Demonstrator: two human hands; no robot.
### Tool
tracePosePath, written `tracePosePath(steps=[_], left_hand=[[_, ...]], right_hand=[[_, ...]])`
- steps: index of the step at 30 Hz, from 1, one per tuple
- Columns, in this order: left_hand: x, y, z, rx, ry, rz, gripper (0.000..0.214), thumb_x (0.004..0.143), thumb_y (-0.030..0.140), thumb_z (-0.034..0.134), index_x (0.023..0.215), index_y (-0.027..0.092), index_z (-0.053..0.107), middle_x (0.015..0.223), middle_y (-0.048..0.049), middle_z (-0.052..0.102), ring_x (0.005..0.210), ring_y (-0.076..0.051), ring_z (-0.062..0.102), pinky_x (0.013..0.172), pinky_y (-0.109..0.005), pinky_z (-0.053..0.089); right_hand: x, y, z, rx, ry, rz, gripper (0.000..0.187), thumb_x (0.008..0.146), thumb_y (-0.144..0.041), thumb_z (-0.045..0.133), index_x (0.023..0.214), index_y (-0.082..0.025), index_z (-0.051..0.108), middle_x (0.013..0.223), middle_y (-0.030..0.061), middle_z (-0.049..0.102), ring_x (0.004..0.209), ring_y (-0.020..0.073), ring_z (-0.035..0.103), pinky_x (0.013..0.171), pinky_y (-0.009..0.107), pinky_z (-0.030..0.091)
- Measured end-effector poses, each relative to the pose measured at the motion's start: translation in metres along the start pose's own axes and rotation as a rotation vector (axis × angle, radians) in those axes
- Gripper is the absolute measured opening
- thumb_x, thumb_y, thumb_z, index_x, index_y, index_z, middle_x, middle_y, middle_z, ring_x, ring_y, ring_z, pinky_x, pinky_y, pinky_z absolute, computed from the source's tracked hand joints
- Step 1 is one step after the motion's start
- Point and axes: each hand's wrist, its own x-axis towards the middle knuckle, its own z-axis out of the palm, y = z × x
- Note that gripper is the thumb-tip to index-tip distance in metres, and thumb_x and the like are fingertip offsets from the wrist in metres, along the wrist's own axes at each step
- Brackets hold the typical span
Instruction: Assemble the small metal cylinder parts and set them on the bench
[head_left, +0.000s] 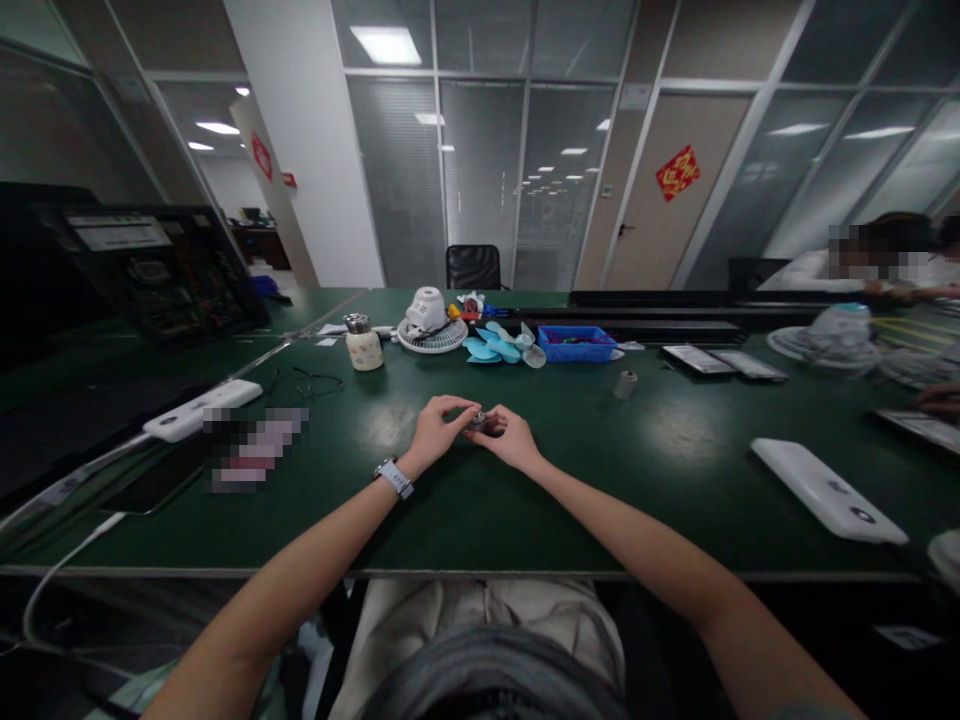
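My left hand and my right hand meet above the middle of the green table. Both pinch one small dark and silvery part between their fingertips; it is too small to name. My left wrist carries a watch. Further back lie a white fan grille with a white motor housing on it, a light blue fan blade and a blue tray of small parts.
A small cream jar stands at the back left and a small grey cylinder at the right. White power strips lie left and right. A dark open device stands far left. Another person sits at the far right.
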Motion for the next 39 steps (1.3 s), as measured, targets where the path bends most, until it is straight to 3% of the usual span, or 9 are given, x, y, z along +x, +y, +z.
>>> tracePosePath(steps=[3,7,10,18,23,29,34,39], left_hand=[[0.003,-0.009,-0.009,0.015,0.066,-0.075,0.032,0.082,0.049,0.059,0.097,0.025,0.074,0.101,-0.0049,0.072,0.096,-0.021,0.061,0.077,-0.031,0.045],[0.002,-0.033,-0.024,0.17,-0.098,-0.179,0.03,0.077,0.051,0.063,0.088,0.026,0.076,0.096,-0.0055,0.074,0.094,-0.024,0.061,0.086,-0.035,0.042],[0.0,-0.047,-0.029,0.346,-0.095,-0.28,0.031,0.07,0.055,0.067,0.084,0.029,0.077,0.109,-0.0065,0.07,0.107,-0.031,0.051,0.091,-0.043,0.038],[-0.003,-0.049,-0.025,0.457,-0.112,-0.313,0.039,0.069,0.061,0.066,0.092,0.032,0.077,0.135,-0.0077,0.056,0.122,-0.041,0.035,0.094,-0.055,0.032],[0.0,-0.046,-0.024,0.414,-0.06,-0.285,0.039,0.083,0.053,0.053,0.105,0.028,0.072,0.121,-0.008,0.066,0.119,-0.03,0.048,0.099,-0.044,0.034],[0.003,-0.045,-0.024,0.297,0.048,-0.347,0.041,0.088,0.035,0.039,0.11,0.018,0.069,0.107,-0.0098,0.071,0.1,-0.024,0.06,0.09,-0.035,0.042],[0.004,-0.039,-0.027,0.29,0.075,-0.361,0.042,0.084,0.027,0.032,0.088,0.019,0.073,0.095,-0.0064,0.073,0.091,-0.022,0.063,0.083,-0.03,0.045],[0.004,-0.033,-0.028,0.229,0.078,-0.378,0.036,0.08,0.027,0.034,0.064,0.02,0.066,0.086,-0.005,0.073,0.079,-0.02,0.064,0.076,-0.029,0.046]], right_hand=[[-0.001,-0.004,-0.002,-0.051,0.01,0.004,0.037,0.065,-0.046,0.076,0.082,-0.021,0.054,0.084,0.0018,0.07,0.074,0.0173,0.067,0.068,0.03,0.054],[-0.003,-0.008,-0.004,-0.095,0.0,0.002,0.039,0.065,-0.052,0.074,0.081,-0.022,0.054,0.085,0.0004,0.069,0.075,0.017,0.067,0.068,0.03,0.053],[-0.003,-0.01,-0.005,-0.102,-0.004,0.013,0.04,0.065,-0.053,0.073,0.08,-0.022,0.053,0.086,0.0004,0.068,0.076,0.0172,0.066,0.068,0.03,0.053],[-0.004,-0.013,-0.005,-0.115,0.004,0.008,0.039,0.065,-0.051,0.074,0.078,-0.021,0.052,0.084,0.0008,0.068,0.073,0.0165,0.065,0.065,0.029,0.051],[-0.002,-0.009,-0.005,-0.132,0.024,-0.014,0.044,0.062,-0.051,0.076,0.085,-0.021,0.056,0.087,0.0027,0.068,0.074,0.0166,0.065,0.065,0.029,0.052],[0.0,-0.01,-0.006,-0.14,0.003,-0.005,0.042,0.061,-0.046,0.078,0.089,-0.021,0.059,0.086,0.003,0.07,0.075,0.0173,0.066,0.067,0.03,0.052],[0.005,0.001,-0.019,-0.216,0.13,0.032,0.035,0.064,-0.044,0.076,0.086,-0.022,0.059,0.085,0.0022,0.069,0.073,0.0164,0.065,0.067,0.03,0.051],[0.014,0.017,-0.052,-0.287,0.261,0.087,0.037,0.063,-0.049,0.074,0.08,-0.022,0.056,0.079,0.0011,0.068,0.068,0.0168,0.064,0.063,0.029,0.05]])
